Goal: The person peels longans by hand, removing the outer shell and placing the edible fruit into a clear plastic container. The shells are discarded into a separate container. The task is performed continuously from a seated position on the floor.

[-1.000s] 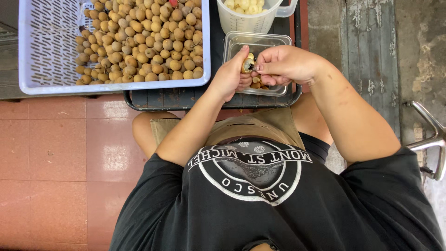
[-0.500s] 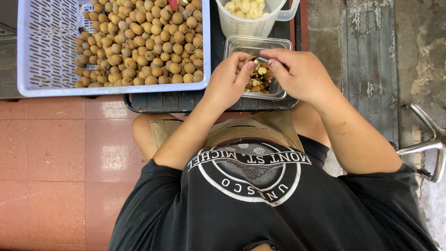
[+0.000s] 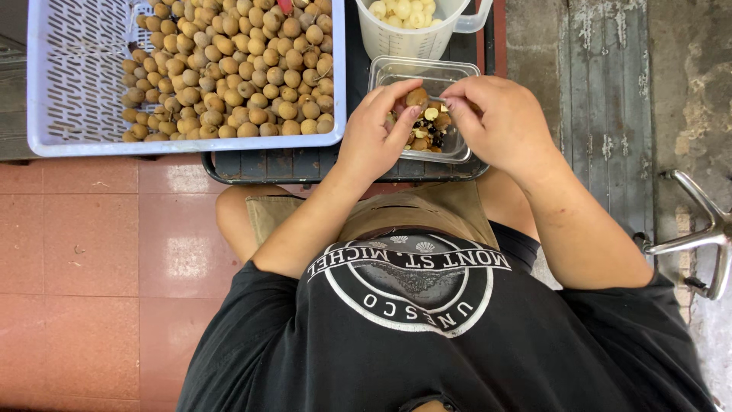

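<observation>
Left of the clear tub (image 3: pixel 396 72) sits the blue basket (image 3: pixel 61 91) of brown longans (image 3: pixel 236 69). My left hand (image 3: pixel 379 133) pinches one longan fruit (image 3: pixel 416 97) above the tub, fingers clamped on it. My right hand (image 3: pixel 507 122) closes on its other side; its fingertips hide what they grip. Shells and seeds beneath are partly covered.

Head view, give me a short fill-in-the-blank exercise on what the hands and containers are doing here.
1. The left hand holds a small brown ____ over the clear tub.
2. The unpeeled fruit lie in a pale ____ crate.
3. The peeled white fruit sit in a clear ____ beyond the tub.
4. The right hand is over the tub of ____ and shells.

Missing words: fruit; blue; jug; seeds
</observation>
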